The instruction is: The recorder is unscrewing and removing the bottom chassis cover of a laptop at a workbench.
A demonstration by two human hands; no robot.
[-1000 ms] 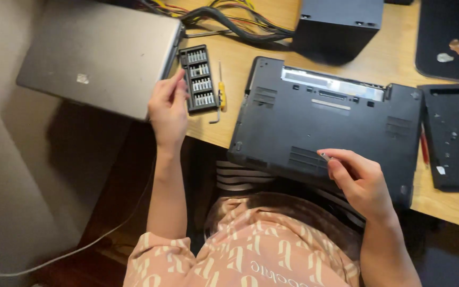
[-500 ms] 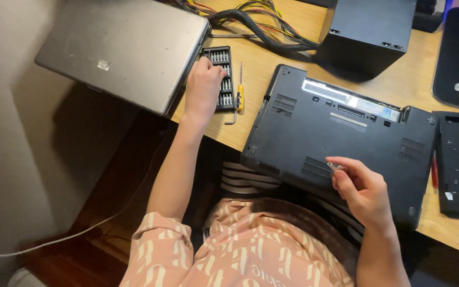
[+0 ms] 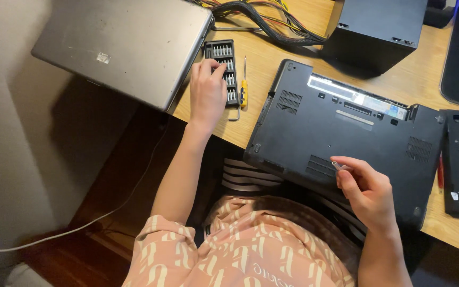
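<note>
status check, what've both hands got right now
Left hand on the screwdriver bit case, fingertips among the bits. Right hand pinches a small silver bit over the upturned black laptop. Nothing in the way.

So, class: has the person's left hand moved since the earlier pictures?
Yes. The left hand moved from the bit case's near-left edge up onto the bit case.

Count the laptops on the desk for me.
2: a silver laptop, closed, at the desk's far left corner, overhanging the edge; a black laptop, underside up, in front of the person. None seems hidden.
</note>
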